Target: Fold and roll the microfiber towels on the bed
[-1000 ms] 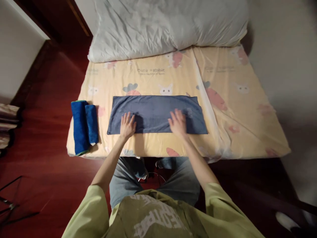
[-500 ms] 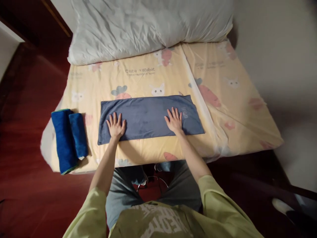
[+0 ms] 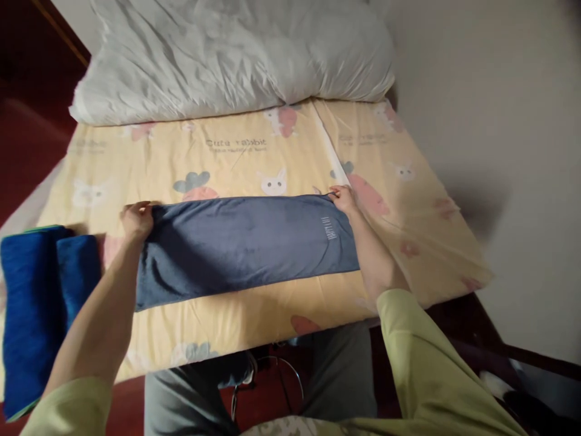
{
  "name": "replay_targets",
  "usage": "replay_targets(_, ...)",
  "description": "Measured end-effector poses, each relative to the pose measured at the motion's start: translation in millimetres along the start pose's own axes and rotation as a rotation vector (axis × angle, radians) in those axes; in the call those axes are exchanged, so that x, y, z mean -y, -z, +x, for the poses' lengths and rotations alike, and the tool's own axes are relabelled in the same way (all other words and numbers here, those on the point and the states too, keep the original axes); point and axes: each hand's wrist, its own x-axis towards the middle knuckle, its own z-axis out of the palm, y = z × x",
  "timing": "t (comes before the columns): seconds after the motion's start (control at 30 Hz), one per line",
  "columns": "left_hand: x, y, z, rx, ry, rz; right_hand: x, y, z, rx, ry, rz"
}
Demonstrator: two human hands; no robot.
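Note:
A long grey-blue towel [image 3: 245,245] lies flat across a yellow sheet with rabbit and carrot prints [image 3: 236,151]. My left hand [image 3: 136,219] is closed on the towel's far left corner. My right hand [image 3: 344,198] pinches the far right corner, near a small white label on the cloth. Both arms reach over the towel's ends, in light green sleeves.
Two rolled bright blue towels [image 3: 40,290] lie at the left edge of the mattress. A crumpled white duvet [image 3: 227,54] fills the far end. A pale wall stands on the right, and dark red wooden floor shows on the left.
Both hands left the towel's near half, where they lay flat, and moved out to its far corners, closing on them. The camera moved closer and to the right.

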Motion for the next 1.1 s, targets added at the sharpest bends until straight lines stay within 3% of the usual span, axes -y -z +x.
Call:
replay_targets(0.13, 7.0, -1.5, 15.3, 0.072, 0.05, -0.079, -12.8, -0.1, 2.3, -0.023, 0.005, 0.056)
replay_targets(0.3, 7.0, -13.4, 16.3, -0.07, 0.052, -0.12, -4.5, -6.2, -4.8, -0.201, -0.013, -0.04)
replay_targets(0.6, -2.4, -21.4, 3.6, -0.204, 0.028, -0.053, 10.4, -17.1, -19.5, -0.301, -0.03, -0.126)
replay_targets(0.7, -12.4, -19.9, -15.2, -0.288, -0.083, 0.019, 33.3, -18.5, -31.7, -0.335, -0.016, -0.161)
replay_targets(0.77, -23.4, -21.5, -36.5, -0.28, -0.262, 0.06, 58.5, -24.3, -47.5, -0.254, 0.113, -0.213)
replay_targets(0.83, -33.6, -26.2, -61.5, -0.152, -0.456, 0.105, 82.7, -34.3, -67.4, -0.048, 0.318, -0.257)
replay_targets(0.9, -37.4, -32.5, -83.0, 0.008, -0.542, 0.145, 96.6, -45.1, -85.5, 0.154, 0.447, -0.29)
replay_targets(0.97, -31.8, -37.3, -94.0, 0.088, -0.485, 0.156, 95.7, -52.6, -95.9, 0.236, 0.432, -0.322)
replay_targets(1.1, -2.1, -33.4, -81.6, 0.072, -0.329, 0.144, 65.6, -51.8, -88.1, 0.173, 0.267, -0.383)
